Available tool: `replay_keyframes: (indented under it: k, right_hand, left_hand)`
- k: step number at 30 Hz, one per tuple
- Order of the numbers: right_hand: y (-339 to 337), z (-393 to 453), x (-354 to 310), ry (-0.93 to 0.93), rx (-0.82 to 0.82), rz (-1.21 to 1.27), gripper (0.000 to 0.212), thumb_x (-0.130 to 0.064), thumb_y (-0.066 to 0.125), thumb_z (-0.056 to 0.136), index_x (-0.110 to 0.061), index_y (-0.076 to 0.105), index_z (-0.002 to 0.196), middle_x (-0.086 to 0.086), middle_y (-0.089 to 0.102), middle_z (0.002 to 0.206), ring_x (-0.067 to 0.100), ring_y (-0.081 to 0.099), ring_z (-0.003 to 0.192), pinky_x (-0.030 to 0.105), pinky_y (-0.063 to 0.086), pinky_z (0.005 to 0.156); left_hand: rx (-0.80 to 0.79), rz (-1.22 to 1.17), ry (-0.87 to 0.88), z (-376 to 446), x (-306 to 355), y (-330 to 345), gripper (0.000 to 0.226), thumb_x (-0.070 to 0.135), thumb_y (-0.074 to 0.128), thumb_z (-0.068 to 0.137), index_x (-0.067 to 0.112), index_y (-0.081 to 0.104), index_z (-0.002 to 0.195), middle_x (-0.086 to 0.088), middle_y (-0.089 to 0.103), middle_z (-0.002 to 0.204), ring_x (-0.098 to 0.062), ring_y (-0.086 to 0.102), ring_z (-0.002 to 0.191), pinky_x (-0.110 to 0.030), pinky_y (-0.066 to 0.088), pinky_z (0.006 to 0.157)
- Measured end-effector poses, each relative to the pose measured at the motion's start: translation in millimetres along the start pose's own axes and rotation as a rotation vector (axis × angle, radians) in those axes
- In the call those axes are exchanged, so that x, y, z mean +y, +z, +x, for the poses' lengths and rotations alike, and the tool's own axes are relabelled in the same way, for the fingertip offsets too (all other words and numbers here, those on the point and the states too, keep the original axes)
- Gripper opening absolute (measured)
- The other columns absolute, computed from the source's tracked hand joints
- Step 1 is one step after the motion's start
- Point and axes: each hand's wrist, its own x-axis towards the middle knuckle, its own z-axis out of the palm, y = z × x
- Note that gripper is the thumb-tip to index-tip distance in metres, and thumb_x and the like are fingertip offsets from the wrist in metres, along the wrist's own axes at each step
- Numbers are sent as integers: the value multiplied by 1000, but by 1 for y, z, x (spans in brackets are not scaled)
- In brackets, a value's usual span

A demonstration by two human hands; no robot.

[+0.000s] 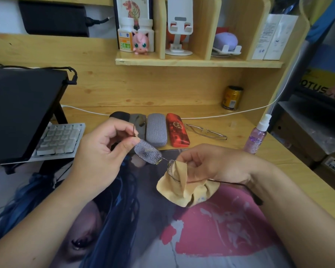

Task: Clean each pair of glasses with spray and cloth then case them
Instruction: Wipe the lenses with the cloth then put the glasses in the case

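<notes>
Rimless glasses (148,152) hang in the air above the desk mat, one lens speckled with spray droplets. My left hand (104,151) pinches them at the left hinge. My right hand (211,165) holds a tan cloth (182,184) wrapped round the other lens; the dark temple trails under my right wrist. Behind them lie a grey case (156,129), a red case (177,129) and a darker case (138,122) partly hidden by my left hand. A second pair of thin-framed glasses (206,131) lies on the desk, and a purple spray bottle (256,135) stands to the right.
A printed desk mat (220,229) covers the near desk. A keyboard (60,138) under a black laptop stand (23,113) sits on the left. A gold can (232,97) and a white cable (240,112) are at the back. Boxes stand off the desk's right edge.
</notes>
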Motion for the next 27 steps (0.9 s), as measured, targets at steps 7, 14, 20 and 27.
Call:
replay_keyframes:
  k: [7, 14, 20, 27]
  right_hand:
    - [5, 2, 0, -17, -5, 19, 16, 4, 73, 85, -10, 70, 92, 3, 71, 75, 9, 68, 65, 20, 53, 60]
    - [8, 3, -2, -41, -4, 50, 21, 5, 56, 97, -9, 70, 88, 1, 69, 76, 9, 63, 68, 20, 51, 65]
    - [6, 5, 2, -21, -35, 139, 23, 13, 68, 82, -7, 69, 93, 7, 71, 76, 15, 67, 64, 23, 55, 58]
    - [5, 3, -2, -24, 9, 11, 18, -4, 58, 98, -8, 71, 87, 2, 68, 76, 6, 62, 63, 17, 48, 60]
  left_hand:
    - [-16, -29, -3, 0, 1, 3, 24, -8, 66, 90, 16, 64, 91, 2, 69, 92, -10, 66, 86, -21, 51, 83]
    - [-13, -11, -29, 2, -1, -1, 24, -7, 67, 90, 17, 64, 90, 9, 69, 91, -9, 65, 87, -20, 51, 86]
    - [6, -27, -33, 2, 1, 1, 26, -9, 66, 90, 17, 64, 90, 14, 69, 89, -5, 65, 86, -18, 52, 85]
    - [-28, 5, -14, 1, -3, 0, 24, -7, 67, 90, 16, 63, 92, 2, 69, 93, -10, 66, 87, -23, 53, 85]
